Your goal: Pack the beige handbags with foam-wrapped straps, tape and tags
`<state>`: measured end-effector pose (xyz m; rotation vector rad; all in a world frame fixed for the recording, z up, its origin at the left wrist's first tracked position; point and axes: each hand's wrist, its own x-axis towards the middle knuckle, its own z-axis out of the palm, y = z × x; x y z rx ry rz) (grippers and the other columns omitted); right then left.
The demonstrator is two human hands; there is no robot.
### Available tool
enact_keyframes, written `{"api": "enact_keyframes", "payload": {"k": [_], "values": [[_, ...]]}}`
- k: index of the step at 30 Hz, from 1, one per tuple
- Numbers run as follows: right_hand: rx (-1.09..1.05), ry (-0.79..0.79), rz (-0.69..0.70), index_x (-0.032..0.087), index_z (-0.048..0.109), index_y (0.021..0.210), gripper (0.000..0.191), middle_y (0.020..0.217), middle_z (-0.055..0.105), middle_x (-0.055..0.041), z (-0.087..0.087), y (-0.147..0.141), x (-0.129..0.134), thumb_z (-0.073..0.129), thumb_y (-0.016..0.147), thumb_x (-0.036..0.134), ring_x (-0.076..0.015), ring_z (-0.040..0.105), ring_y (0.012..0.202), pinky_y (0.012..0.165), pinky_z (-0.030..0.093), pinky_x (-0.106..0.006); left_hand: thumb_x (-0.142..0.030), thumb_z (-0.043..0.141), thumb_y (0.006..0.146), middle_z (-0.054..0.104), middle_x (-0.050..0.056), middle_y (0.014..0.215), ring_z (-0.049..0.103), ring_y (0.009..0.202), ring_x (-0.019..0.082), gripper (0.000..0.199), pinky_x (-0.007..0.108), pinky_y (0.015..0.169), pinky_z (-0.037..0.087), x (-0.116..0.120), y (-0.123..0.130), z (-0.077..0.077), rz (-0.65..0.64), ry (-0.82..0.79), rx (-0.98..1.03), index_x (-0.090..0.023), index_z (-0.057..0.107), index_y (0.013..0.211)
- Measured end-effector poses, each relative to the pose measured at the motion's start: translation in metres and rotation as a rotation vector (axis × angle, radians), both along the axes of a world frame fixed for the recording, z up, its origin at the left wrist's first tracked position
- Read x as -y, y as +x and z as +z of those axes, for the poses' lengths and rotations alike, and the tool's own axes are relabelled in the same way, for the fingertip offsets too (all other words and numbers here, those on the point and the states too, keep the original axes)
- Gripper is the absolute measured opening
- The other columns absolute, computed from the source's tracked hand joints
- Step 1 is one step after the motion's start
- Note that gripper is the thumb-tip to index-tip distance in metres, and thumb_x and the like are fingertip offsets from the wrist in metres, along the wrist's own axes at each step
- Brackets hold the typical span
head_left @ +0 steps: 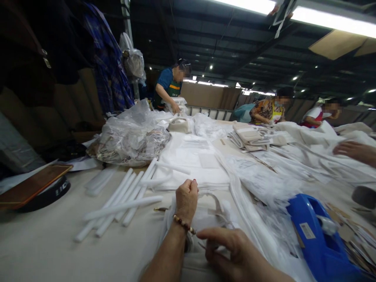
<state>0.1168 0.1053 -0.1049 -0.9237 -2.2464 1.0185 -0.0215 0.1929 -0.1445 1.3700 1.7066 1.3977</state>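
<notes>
My left hand [187,199], a beaded bracelet on its wrist, is closed in a fist above a light-coloured bag [196,250] on the table. What its fingers pinch, if anything, is hidden. My right hand [232,248] is bent over the same bag, its index finger reaching toward the bracelet and the others curled. A thin, shiny edge shows beneath those fingers, too small to name. A pale curved strap [216,205] and clear plastic lie just beyond my hands. Left of them, several white foam tubes [129,196] are strewn in a loose pile.
Ahead lies a stack of white sheets [194,174]. A heap of plastic-wrapped items [132,137] stands back left, folded beige bags [248,135] back right. A blue tape dispenser [317,235] is at right, a brown phone-like case [32,184] at left. Co-workers stand across the table; another person's hand [355,150] reaches in.
</notes>
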Motion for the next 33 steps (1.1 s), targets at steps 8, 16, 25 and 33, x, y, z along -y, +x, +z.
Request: {"api": "enact_keyframes", "payload": {"k": [8,16,25,33], "values": [[0.241,1.241,-0.219,0.011,0.063,0.090,0.030,0.061,0.063,-0.0015,-0.034,-0.011,0.032,0.035,0.088,0.001,-0.0135,0.059,0.058,0.059,0.046,-0.024,-0.037,0.041,0.076,0.054,-0.001,0.049,0.050,0.051,0.013,0.029,0.025,0.056,0.036,0.001,0.001,0.000,-0.017,0.051,-0.058,-0.021,0.047,0.053],[0.142,1.325,-0.293,0.018,0.063,0.080,0.035,0.077,0.071,0.0000,-0.054,-0.010,0.043,0.033,0.094,0.008,-0.0132,0.066,0.080,0.079,0.048,-0.025,-0.035,0.042,0.076,0.054,-0.001,0.050,0.048,0.049,0.013,0.028,0.024,0.052,0.033,0.004,0.007,0.000,-0.041,0.091,-0.116,-0.020,0.049,0.054],[0.144,1.325,-0.315,0.016,0.062,0.087,0.041,0.072,0.072,0.0014,-0.054,-0.004,0.049,0.022,0.096,0.007,-0.0127,0.068,0.069,0.068,0.051,-0.024,-0.030,0.044,0.078,0.065,0.001,0.062,0.061,0.061,0.015,0.023,0.024,0.059,0.046,0.039,0.009,0.040,-0.298,0.106,-0.128,-0.018,0.059,0.065],[0.105,1.284,-0.293,0.015,0.060,0.085,0.035,0.079,0.074,-0.0003,-0.048,0.009,0.055,0.028,0.095,0.010,-0.0136,0.070,0.077,0.074,0.053,-0.023,-0.001,0.039,0.067,0.068,0.009,0.104,0.061,0.101,0.016,0.048,0.024,0.089,0.049,0.136,-0.026,0.015,-0.746,0.485,-0.602,-0.014,0.057,0.109]]}}
